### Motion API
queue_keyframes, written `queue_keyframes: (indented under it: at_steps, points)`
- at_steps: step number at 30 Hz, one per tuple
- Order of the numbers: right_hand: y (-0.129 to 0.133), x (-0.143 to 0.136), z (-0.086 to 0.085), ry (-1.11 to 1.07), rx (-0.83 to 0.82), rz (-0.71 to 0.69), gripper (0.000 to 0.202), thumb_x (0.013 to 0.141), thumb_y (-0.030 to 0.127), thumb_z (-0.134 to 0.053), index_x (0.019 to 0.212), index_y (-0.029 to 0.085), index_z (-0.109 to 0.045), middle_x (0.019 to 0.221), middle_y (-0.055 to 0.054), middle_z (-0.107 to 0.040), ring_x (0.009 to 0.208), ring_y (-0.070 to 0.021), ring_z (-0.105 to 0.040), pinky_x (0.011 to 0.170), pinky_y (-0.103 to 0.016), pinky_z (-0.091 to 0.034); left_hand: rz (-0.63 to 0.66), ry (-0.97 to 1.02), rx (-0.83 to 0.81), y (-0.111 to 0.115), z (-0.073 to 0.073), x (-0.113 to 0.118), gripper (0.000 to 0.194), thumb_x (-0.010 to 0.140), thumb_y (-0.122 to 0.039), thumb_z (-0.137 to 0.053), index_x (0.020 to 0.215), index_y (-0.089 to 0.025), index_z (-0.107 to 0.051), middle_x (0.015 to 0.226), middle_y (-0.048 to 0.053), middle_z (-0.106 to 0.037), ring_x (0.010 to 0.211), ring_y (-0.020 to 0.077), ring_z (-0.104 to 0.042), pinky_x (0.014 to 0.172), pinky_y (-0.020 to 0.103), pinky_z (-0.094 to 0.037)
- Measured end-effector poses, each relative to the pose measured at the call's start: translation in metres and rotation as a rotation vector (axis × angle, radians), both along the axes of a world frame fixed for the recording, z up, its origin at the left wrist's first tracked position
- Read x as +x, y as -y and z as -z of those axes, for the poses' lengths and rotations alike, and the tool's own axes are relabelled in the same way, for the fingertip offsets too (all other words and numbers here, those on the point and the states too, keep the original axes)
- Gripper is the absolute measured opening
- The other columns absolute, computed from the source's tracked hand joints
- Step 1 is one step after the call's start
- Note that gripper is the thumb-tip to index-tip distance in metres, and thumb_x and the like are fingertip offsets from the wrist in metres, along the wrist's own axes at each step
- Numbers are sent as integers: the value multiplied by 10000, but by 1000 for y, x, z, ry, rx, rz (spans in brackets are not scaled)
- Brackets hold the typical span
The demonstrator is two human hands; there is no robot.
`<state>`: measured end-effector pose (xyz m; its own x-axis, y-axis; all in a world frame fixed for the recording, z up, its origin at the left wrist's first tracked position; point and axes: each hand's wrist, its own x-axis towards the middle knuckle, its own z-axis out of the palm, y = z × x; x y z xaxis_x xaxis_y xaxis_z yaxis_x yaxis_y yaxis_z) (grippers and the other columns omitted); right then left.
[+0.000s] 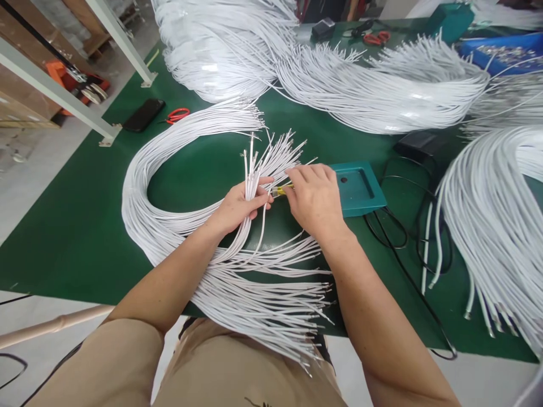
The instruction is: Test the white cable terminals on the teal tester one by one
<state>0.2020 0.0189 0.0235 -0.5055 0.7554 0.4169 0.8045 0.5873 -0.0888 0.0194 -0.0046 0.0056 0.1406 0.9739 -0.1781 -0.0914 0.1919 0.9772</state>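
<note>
My left hand is closed around a few white wires, their ends standing up above the fingers. In my right hand are small yellow-handled pliers, mostly covered by the fingers. The metal tip of the pliers meets a single wire beside my left fingertips; its exact grip on that wire is hidden. Under and around my hands lies a curved bundle of white wires, bent in a loop on the left. Its loose ends fan out to the right, close to my body.
A teal tray sits right of my right hand, with black cables beside it. Large white wire bundles lie at the back and right. A black phone and a red-handled tool rest at left.
</note>
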Motion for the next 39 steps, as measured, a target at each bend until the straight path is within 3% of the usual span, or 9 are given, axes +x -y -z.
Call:
queue_keyframes:
  at_steps: [6, 15, 21, 23, 25, 28, 31, 35, 39]
  points:
    - [-12, 9, 7, 123, -104, 22, 204, 831, 83, -446, 841, 156, -636, 781, -74, -680, 842, -230, -545, 1029, -424, -250, -13, -278, 76, -3, 5, 3, 478, 746, -265, -668, 1201, -147, -580, 824, 43, -659, 675, 131, -635, 380, 150, -413]
    - [-18, 7, 8, 81, -42, 16, 232, 791, 72, -449, 744, 182, -647, 648, -77, -551, 792, -240, -458, 888, -402, -354, -72, -455, 53, -8, 11, 7, 450, 707, -225, -663, 1149, -150, -620, 795, 35, -686, 660, 151, -662, 381, 159, -441]
    - [-17, 8, 8, 91, -72, 21, 213, 804, 96, -457, 775, 175, -653, 644, -82, -570, 829, -251, -481, 936, -429, -349, -84, -496, 33, -9, 12, 9, 451, 676, -237, -696, 1115, -138, -651, 738, 28, -691, 617, 149, -652, 401, 183, -461]
    - [-13, 10, 5, 77, -93, 44, 190, 841, 144, -474, 852, 169, -662, 738, -95, -633, 913, -259, -503, 1023, -473, -288, -78, -485, 18, -9, 12, 10, 458, 674, -241, -699, 1116, -135, -649, 753, 34, -695, 656, 168, -671, 409, 188, -465]
    - [-10, 14, 4, 44, -59, 144, 213, 884, 207, -474, 996, 162, -650, 997, -129, -672, 1084, -287, -485, 1093, -547, -173, -69, -481, 9, -9, 12, 9, 455, 674, -242, -699, 1112, -128, -649, 760, 39, -696, 666, 176, -677, 416, 195, -467]
    - [-9, 22, 8, 22, 4, 355, 345, 924, 278, -452, 1223, 140, -557, 1354, -184, -515, 1288, -351, -366, 1081, -636, -118, -49, -470, 6, -9, 10, 7, 427, 675, -235, -699, 1084, -117, -660, 751, 48, -698, 646, 168, -669, 452, 207, -485]
    - [-11, 27, 13, 37, 10, 398, 408, 933, 302, -448, 1304, 140, -499, 1398, -194, -468, 1323, -369, -341, 1063, -644, -151, -44, -433, 1, -7, 6, 3, 425, 686, -240, -702, 1089, -113, -656, 744, 51, -696, 636, 152, -652, 497, 213, -498]
    - [-6, 22, 6, -86, 14, 276, 350, 926, 272, -464, 1232, 132, -560, 1321, -185, -541, 1245, -336, -426, 1046, -567, -244, -62, -353, 32, -5, 3, -4, 477, 707, -285, -714, 1146, -118, -630, 751, 33, -677, 602, 110, -589, 505, 200, -462]
    - [17, -7, -6, -221, -157, -249, 226, 925, 241, -464, 983, 164, -669, 979, -98, -685, 927, -210, -565, 846, -341, -430, -47, -170, 36, -4, 6, -9, 422, 685, -323, -754, 1047, -129, -658, 757, 4, -641, 613, 85, -551, 567, 197, -448]
